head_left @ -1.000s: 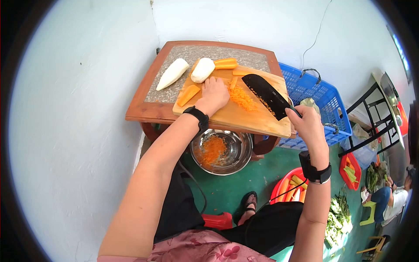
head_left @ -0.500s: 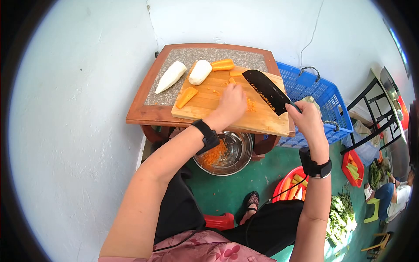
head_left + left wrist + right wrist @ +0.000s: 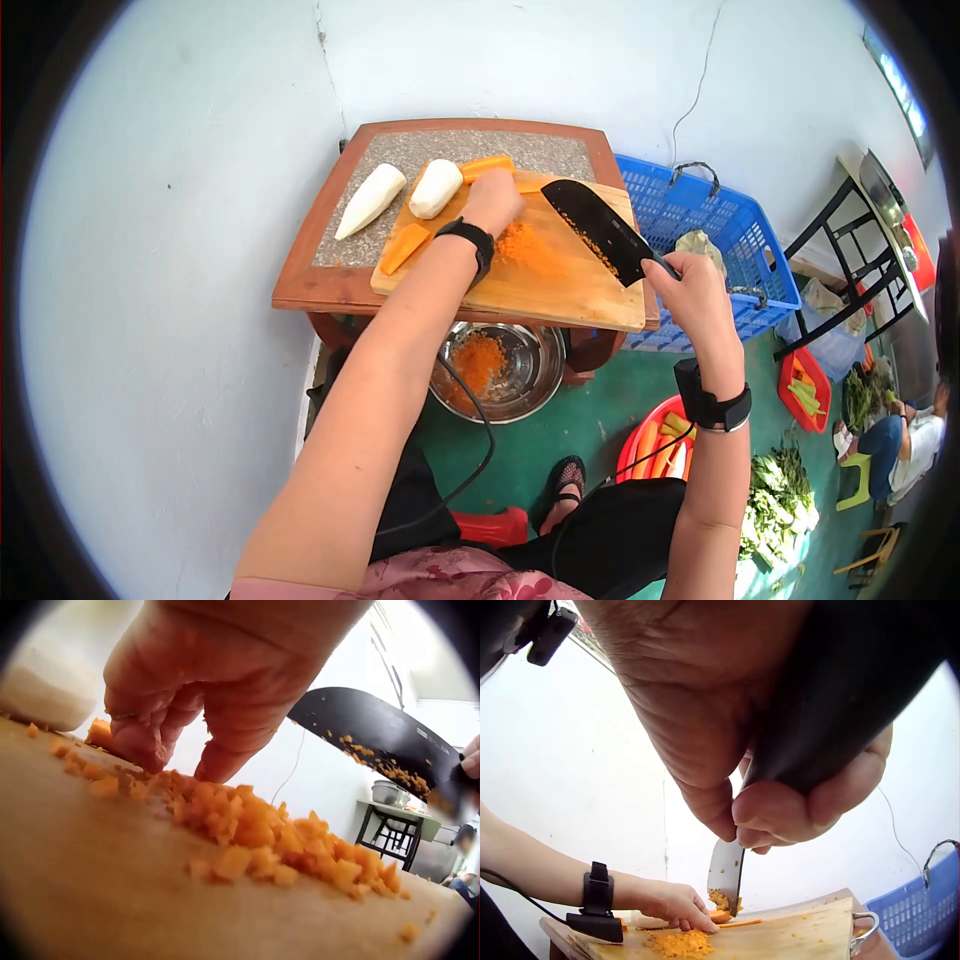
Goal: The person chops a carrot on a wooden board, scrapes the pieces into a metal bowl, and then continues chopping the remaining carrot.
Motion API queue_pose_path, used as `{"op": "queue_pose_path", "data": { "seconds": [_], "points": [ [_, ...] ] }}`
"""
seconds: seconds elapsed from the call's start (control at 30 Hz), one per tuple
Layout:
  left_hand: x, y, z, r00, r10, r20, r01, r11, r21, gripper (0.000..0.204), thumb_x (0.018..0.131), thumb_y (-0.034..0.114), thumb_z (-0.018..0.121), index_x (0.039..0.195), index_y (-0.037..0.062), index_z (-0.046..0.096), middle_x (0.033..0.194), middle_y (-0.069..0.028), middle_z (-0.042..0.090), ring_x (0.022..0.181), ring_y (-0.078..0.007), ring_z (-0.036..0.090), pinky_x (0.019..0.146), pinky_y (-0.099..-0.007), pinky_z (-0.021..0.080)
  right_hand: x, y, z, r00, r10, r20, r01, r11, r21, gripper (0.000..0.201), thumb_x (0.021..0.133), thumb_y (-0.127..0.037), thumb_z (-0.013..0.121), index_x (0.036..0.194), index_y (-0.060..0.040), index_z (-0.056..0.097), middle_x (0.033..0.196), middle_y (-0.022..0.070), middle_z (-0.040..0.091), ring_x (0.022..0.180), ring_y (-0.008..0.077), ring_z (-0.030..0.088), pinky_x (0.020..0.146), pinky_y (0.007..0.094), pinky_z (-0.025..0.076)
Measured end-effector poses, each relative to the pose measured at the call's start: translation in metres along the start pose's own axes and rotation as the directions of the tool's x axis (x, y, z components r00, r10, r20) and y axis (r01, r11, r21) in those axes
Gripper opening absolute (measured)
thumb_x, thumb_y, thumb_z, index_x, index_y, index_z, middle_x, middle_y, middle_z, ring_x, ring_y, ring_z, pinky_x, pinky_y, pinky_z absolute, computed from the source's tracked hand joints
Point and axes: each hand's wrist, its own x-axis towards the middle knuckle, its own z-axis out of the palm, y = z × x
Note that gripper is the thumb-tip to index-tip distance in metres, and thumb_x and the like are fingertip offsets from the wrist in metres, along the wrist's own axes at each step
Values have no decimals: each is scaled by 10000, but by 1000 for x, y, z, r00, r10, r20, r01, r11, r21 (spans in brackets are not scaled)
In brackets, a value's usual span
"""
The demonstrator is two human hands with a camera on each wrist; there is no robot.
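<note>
While the left hand (image 3: pixel 492 203) rests curled, fingertips (image 3: pixel 150 754) down, on the wooden cutting board (image 3: pixel 560 285), it touches the far edge of a heap of diced carrot (image 3: pixel 528 250) and holds nothing between the fingers. The right hand (image 3: pixel 685 295) is wrapped tight round the handle of a black cleaver (image 3: pixel 598 230), blade raised off the board and flecked with carrot bits, just beyond and to the right of the heap.

Items about the grip:
- Diced carrot: loose pile directly beneath and beside the left fingertips.
- Uncut carrot pieces: one wedge (image 3: pixel 404 247) near the left wrist, one length (image 3: pixel 485 165) beyond the left hand at the board's far edge.
- Two peeled white radishes: one (image 3: pixel 435 188) on the board's far corner, one (image 3: pixel 368 200) on the stone-topped table (image 3: pixel 400 155), both left of the hand.
- Steel bowl (image 3: pixel 500 368): below the board, holding earlier dice.

Judged progress: part of the carrot is diced and partly bowled; the board's heap, the remaining carrot pieces and both radishes appear yet to be dealt with.
</note>
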Motion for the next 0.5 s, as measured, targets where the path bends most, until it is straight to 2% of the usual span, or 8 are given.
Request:
{"op": "queue_pose_path", "data": {
  "seconds": [0.13, 0.27, 0.37, 0.5],
  "points": [
    [13, -5, -13, 994, -6, 105, 3, 1000, 30, 264, 761, 118, 665, 936, -79, 661, 985, -281, 662, 970, -382, 651, 855, -421, 527, 5, 3, 2, 1000, 10, 18, -10, 1000, -3, 330, 835, -340, 640, 897, -22, 696, 686, 217, 614, 686, 383, 625, 646, 411, 483],
    [0, -14, -35, 991, 132, 15, -133, 985, 113, 189, 805, 75, 601, 903, -76, 656, 953, -263, 670, 925, -391, 656, 801, -434, 536, 6, 0, 3, 1000, 7, 28, -7, 1000, -17, 334, 830, -331, 638, 892, -7, 696, 693, 217, 621, 700, 387, 628, 649, 412, 483],
    [-16, -18, -48, 987, 132, 90, -150, 960, 236, 159, 830, 34, 545, 886, -67, 656, 936, -269, 666, 892, -391, 661, 775, -436, 539, 7, -3, 3, 1000, -12, 25, 13, 1000, -27, 339, 827, -330, 640, 896, -3, 701, 704, 216, 630, 712, 379, 637, 656, 412, 485],
    [-30, -26, -42, 984, 138, 115, -165, 947, 275, 163, 838, 8, 518, 887, -69, 652, 941, -281, 659, 876, -394, 661, 771, -437, 539, 7, -6, 4, 999, -18, 48, 20, 999, -39, 345, 821, -329, 645, 913, -3, 710, 718, 215, 641, 730, 367, 649, 670, 412, 489]
  ]
}}
